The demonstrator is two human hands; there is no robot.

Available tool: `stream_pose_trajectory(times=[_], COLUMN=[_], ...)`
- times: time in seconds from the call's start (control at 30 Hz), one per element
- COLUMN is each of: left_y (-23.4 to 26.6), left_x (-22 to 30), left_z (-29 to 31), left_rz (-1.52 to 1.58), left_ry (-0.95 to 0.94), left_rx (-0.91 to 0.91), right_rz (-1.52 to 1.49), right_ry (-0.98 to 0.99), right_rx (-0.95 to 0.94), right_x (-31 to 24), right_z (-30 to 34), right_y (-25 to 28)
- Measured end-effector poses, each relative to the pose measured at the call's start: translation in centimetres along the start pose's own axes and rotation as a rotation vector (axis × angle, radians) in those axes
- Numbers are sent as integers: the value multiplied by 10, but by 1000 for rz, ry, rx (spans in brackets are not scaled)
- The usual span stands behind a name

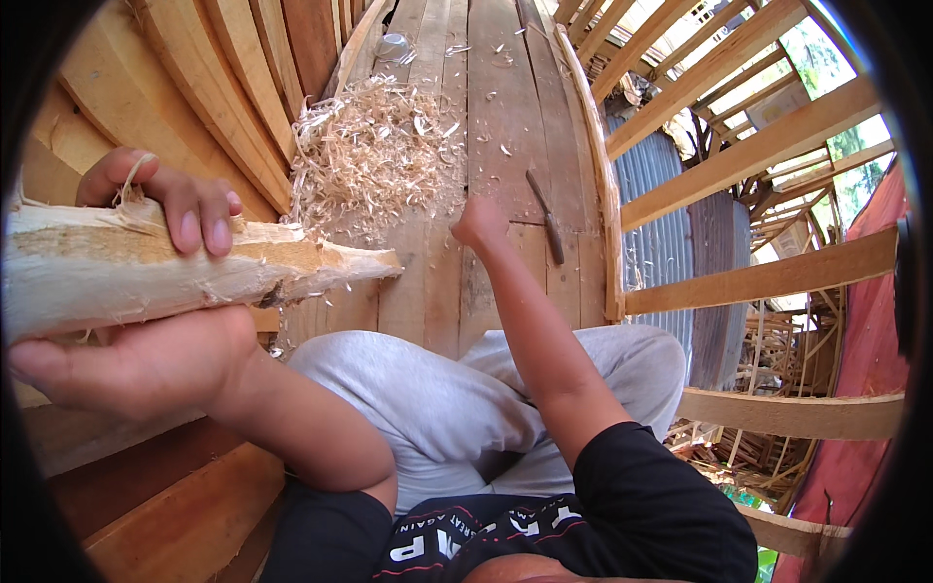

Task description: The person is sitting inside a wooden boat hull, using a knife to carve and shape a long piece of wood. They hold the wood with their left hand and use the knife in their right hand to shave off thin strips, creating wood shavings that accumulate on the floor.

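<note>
My left hand (pixel 160 364) is wrapped round a thick piece of pale wood (pixel 146 284) at the left. Its palm lies under the wood and its fingers curl over the far side. The wood narrows to a rough, whittled point toward the right, and a thin curl of shaving hangs by the fingers. My right hand (pixel 481 223) is low over the plank floor beyond my knees; its fingers are hidden, so what it holds, if anything, does not show. Just right of it a knife (pixel 547 219) with a dark handle lies on the boards, apart from the hand.
A heap of wood shavings (pixel 374 146) covers the floor at centre left. Farther off sits a small clear container (pixel 392 47). Upright boards (pixel 209 78) line the left side. At the right, a slatted wooden railing (pixel 758 282) stands before corrugated metal sheets (pixel 653 214).
</note>
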State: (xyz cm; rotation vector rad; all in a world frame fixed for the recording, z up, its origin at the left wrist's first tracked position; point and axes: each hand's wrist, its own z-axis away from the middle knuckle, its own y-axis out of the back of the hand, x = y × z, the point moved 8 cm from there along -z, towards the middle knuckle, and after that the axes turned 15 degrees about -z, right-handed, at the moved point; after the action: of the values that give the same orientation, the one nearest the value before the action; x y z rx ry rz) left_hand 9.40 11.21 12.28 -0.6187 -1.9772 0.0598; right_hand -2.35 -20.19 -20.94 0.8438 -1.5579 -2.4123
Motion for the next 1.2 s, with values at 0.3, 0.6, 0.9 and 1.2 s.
stream_pose_trajectory(times=[0.3,0.6,0.9,1.2], left_y=[3,-4,-4,-1], left_x=[-1,-5,-6,-13], left_z=[0,1,2,-5], left_rz=[-19,22,-18,-73], left_ry=[16,5,27,13], left_rx=[56,43,90,119], right_rz=[-19,-1397,-331,47], right_ry=[200,41,239,418], right_rx=[159,506,465,421], right_x=[10,13,31,52], right_z=[-4,-53,-93,-137], right_y=[-27,45,47,37])
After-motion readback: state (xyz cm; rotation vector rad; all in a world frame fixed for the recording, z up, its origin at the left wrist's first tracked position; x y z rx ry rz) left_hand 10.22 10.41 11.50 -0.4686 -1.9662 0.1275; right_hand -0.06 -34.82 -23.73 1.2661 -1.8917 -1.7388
